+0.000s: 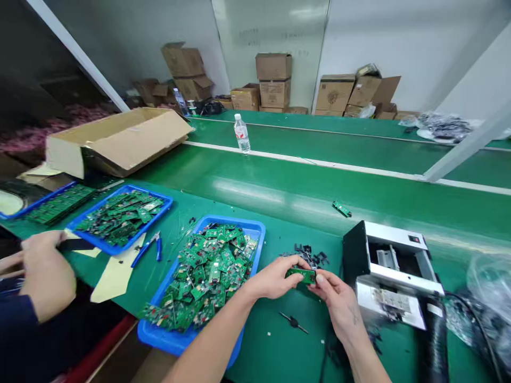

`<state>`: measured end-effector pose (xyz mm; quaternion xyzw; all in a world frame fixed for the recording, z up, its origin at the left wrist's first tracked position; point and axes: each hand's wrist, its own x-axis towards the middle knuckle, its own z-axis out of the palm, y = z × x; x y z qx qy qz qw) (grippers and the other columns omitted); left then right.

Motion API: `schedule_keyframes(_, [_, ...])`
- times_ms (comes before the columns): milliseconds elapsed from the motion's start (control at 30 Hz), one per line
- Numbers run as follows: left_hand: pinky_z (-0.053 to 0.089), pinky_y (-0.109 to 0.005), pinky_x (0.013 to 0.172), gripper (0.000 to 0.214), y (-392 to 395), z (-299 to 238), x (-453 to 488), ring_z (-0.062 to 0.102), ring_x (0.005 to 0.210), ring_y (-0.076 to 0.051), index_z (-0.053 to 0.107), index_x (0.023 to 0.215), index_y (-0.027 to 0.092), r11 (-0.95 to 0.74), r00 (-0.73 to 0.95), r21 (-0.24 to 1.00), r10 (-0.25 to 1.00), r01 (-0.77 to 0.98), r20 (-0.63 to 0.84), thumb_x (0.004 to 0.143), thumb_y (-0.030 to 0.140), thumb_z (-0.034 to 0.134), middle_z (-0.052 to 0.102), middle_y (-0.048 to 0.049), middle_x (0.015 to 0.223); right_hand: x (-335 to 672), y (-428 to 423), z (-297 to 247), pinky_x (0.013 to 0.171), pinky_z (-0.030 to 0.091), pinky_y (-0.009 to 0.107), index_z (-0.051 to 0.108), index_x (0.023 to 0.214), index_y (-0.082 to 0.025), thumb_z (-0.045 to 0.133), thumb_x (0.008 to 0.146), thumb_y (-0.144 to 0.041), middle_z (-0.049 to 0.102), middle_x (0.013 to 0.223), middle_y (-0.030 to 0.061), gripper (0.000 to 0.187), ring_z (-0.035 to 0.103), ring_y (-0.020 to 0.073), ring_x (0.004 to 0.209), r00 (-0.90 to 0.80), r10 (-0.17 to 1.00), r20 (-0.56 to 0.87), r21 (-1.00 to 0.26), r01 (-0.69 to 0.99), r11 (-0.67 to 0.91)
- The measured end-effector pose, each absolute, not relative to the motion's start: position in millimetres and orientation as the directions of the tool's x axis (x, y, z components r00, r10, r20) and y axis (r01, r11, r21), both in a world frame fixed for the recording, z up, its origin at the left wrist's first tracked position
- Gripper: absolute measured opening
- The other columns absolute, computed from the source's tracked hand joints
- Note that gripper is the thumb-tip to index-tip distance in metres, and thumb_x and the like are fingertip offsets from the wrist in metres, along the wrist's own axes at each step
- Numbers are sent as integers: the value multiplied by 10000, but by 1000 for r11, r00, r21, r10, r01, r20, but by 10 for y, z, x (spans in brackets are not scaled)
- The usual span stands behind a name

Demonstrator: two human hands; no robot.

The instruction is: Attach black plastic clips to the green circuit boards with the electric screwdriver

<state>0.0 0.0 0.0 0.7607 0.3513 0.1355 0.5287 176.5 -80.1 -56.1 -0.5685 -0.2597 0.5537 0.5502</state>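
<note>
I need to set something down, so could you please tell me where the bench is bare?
Bare: the green belt between water bottle and blue tray, save one stray board. Crowded: around the held circuit board, between tray, black parts and machine.

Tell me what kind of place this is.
Probably an electronics assembly line in a factory: a long green conveyor belt, blue trays heaped with green circuit boards, and the left hand and right hand pinching one small circuit board beside a boxy metal benchtop machine.
</note>
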Motion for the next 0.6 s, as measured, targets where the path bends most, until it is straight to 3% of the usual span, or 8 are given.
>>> schedule_keyframes(200, [461,-259,775,277,-18,-18,29,576,744,-135,635,1118,191,-170,701,913,696,370,-155,877,229,503,668,-26,954,1782,-847,-495,821,605,412,732,963,-163,734,735,-572,737,914,92,469,703,240,821,267,915,-302,-945,-214,-249])
schedule_keyframes(300, [464,-248,745,265,-35,-44,57,568,721,-118,645,1094,170,-106,702,947,697,305,-148,866,222,520,663,-45,1016,1787,-971,-368,850,594,379,723,1082,-200,673,803,-554,693,1128,111,453,670,253,978,259,932,-255,-967,-98,-237])
schedule_keyframes(400, [456,-237,676,254,-67,-51,121,546,666,-99,648,1065,138,-6,712,968,679,253,-182,855,246,555,652,-57,995,1859,-1197,-219,789,595,324,678,1232,-264,658,837,-494,641,1245,102,458,654,240,985,240,948,-209,-973,45,-226])
schedule_keyframes(533, [435,-237,639,269,-135,-32,292,539,624,-96,660,1051,121,109,714,958,646,265,-271,828,259,600,640,-34,864,2271,-1593,-91,797,581,312,707,1168,-263,638,822,-533,706,1150,84,444,693,253,950,469,883,-13,-892,393,-222])
schedule_keyframes(600, [417,-234,621,290,-166,-13,408,525,604,-97,663,1077,124,159,710,942,623,295,-327,825,258,609,617,-8,765,2617,-1783,-70,869,559,367,693,1166,-277,592,819,-601,722,1149,69,486,711,274,940,641,767,-28,-802,444,-400])
